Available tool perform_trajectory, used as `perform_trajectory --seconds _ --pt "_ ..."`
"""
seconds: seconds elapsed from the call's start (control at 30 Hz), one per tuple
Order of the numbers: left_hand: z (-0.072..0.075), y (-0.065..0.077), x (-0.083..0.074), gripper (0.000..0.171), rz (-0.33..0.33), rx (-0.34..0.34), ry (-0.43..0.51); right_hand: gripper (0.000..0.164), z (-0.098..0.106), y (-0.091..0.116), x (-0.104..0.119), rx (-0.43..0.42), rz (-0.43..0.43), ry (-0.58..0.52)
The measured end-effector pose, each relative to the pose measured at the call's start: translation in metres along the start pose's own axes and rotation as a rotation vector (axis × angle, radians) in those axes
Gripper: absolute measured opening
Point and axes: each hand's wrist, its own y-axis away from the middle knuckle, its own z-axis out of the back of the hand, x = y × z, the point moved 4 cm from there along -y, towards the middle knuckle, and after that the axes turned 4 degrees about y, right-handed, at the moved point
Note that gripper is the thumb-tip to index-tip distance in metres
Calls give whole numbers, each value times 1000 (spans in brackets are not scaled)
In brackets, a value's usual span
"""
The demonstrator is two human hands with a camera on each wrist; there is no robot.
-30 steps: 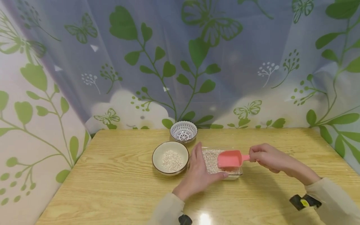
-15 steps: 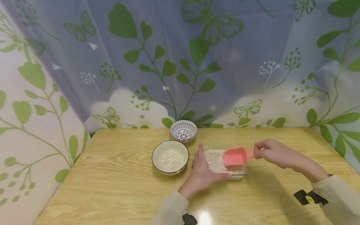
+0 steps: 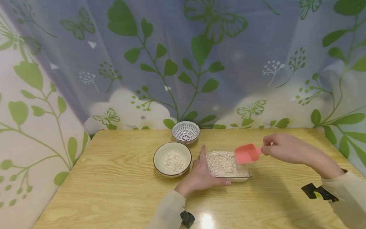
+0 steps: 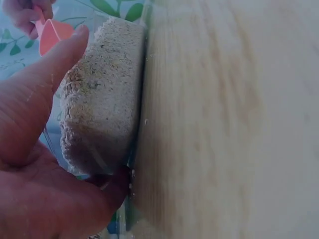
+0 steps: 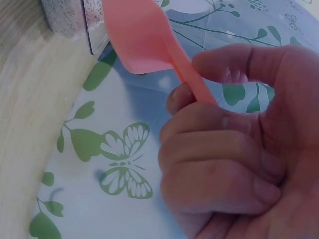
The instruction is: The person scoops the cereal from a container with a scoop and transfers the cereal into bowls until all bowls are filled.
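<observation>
My right hand (image 3: 288,151) pinches the handle of a pink scoop (image 3: 246,154) between thumb and forefinger, the other fingers curled beneath, as the right wrist view shows. The scoop hangs tilted over the right end of a clear rectangular glass container (image 3: 243,179). Pale rolled oats (image 3: 221,162) fill that container, which sits on the table. Around its left end my left hand (image 3: 200,176) grips, thumb along the near side and fingers at the end wall. Left of this hand stands a cream bowl with a dark rim (image 3: 156,159), a small heap of oats (image 3: 173,162) inside.
Behind the cream bowl stands a smaller patterned blue-and-white bowl (image 3: 186,131), close to the table's back edge. The wooden table (image 3: 108,178) meets a leaf-and-butterfly curtain (image 3: 228,70) at the back. Another curtain panel hangs at left.
My right hand has raised the pink scoop out of the oats and moved it right and away, uncovering more oats. The left hand keeps its grip on the container; the bowls stand unmoved.
</observation>
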Motion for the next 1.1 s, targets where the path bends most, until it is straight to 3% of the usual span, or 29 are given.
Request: perform_trajectory --seconds 0.43,0.67,0.87,1.1 --pt "4 1 -1 140 -35 12 9 27 -5 -15 15 -29 34 109" --pt "3 0 1 139 -24 10 14 23 -17 -29 7 -51 129 58" --pt "3 0 2 139 -20 1 14 8 -28 -35 -5 -83 213 7" --pt "4 -1 1 140 -23 -2 12 22 -30 -30 -10 -139 294 -38"
